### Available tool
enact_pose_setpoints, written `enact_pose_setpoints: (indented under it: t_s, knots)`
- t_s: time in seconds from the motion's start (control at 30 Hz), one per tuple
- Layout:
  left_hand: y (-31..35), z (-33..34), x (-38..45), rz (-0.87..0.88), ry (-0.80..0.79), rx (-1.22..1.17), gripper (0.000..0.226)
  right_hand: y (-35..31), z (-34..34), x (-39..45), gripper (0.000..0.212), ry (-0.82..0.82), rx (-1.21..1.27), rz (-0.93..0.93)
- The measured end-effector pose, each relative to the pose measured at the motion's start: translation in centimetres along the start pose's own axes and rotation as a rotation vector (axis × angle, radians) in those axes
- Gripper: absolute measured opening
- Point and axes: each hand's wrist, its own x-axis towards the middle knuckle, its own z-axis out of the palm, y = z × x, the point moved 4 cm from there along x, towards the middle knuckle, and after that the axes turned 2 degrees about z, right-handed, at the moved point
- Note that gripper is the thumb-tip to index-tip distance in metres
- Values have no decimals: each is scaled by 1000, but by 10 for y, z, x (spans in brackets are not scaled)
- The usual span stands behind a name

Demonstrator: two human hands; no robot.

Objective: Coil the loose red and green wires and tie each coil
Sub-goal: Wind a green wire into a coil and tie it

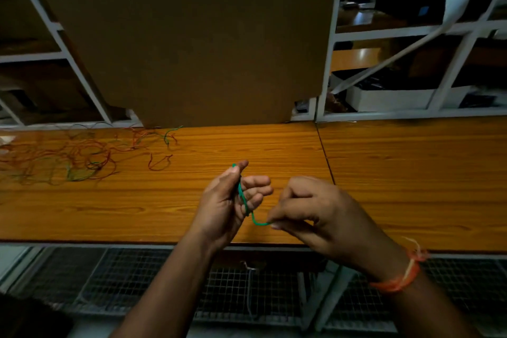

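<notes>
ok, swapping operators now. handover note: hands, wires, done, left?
Left hand: holds a small coil of green wire between thumb and curled fingers.
Right hand: pinches the free end of that wire, a short slack run between the hands.
Loose red and green wires: tangled pile on the wooden table, far left.
Done: green coil apparently wound; no tied coil visible on the table.
Left: tie off this coil, then coil and tie the pile.
</notes>
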Motion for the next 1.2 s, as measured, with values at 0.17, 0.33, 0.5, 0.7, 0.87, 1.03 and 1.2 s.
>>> enact_pose_setpoints:
  t_s: [0.17, 0.33, 0.5, 0.7, 0.87, 1.03, 1.2]
  knots:
    - [5, -7, -1, 7, -95, 187, 55, -8, 5, 29, 10, -57, -27, -78]
    - [19, -23, 2, 40, -179, 446, 54, 5, -9, 39, 17, -114, 58, 32]
    - [20, -35, 3, 38, -213, 420, 37, 19, -9, 48, 7, -11, 238, 169]
    - [7, -37, -7, -177, -323, 87, 38, 21, 9, 70, 10, 58, 194, 189]
    - [3, -34, -18, -363, -497, -268, 32, 44, 28, 64, 9, 125, 389, 434]
    - [5, -35, -16, -374, -486, -291, 25, 44, 61, 48, 8, 88, 911, 740]
    - [2, -41, -13, -341, -330, -257, 30, 49, 72, 42, 7, 223, 1013, 786]
